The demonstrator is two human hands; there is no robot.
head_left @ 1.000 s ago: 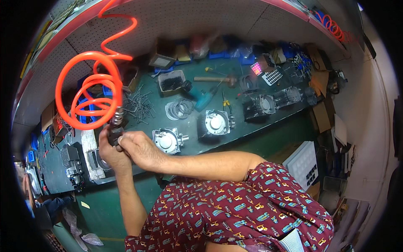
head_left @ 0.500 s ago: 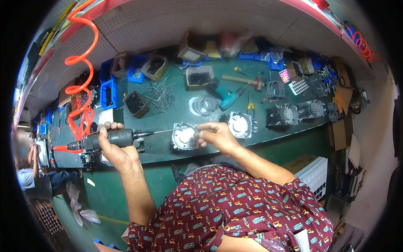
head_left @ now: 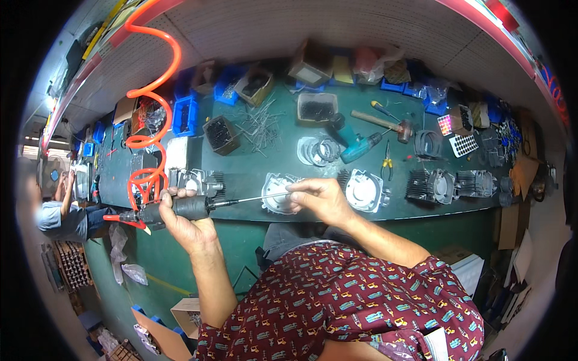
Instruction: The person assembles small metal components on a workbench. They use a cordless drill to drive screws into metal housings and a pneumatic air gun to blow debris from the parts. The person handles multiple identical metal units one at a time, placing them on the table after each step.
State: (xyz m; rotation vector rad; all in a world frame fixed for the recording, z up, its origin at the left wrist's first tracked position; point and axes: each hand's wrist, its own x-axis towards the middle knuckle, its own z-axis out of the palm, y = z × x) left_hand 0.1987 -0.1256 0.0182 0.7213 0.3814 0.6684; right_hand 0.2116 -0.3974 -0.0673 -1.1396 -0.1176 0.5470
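Note:
My left hand [head_left: 188,227] is wrapped round a black air screwdriver [head_left: 194,207], held level above the bench's front edge. Its long thin bit [head_left: 259,198] points right. At the bit's far end, my right hand [head_left: 327,203] is closed, thumb and fingers pinching the tip; whether a small screw sits there is hidden by the fingers. Below the tip lies a round silver metal casting [head_left: 274,198], partly covered by my right hand. A similar casting [head_left: 363,191] lies just to the right of that hand. An orange coiled air hose [head_left: 147,142] hangs down at the left, by the tool's rear end.
The green bench [head_left: 265,162] bears a finned cylinder [head_left: 211,183], a teal drill [head_left: 360,146], a mallet [head_left: 404,129], pliers [head_left: 387,162] and long metal rods [head_left: 260,127]. Boxes of screws [head_left: 221,135] and blue bins [head_left: 185,116] stand behind. Another person [head_left: 63,210] sits far left.
The view has swung left, so the bench appears shifted right. The screwdriver remains in my left hand, and my right fingers stay at the bit's tip.

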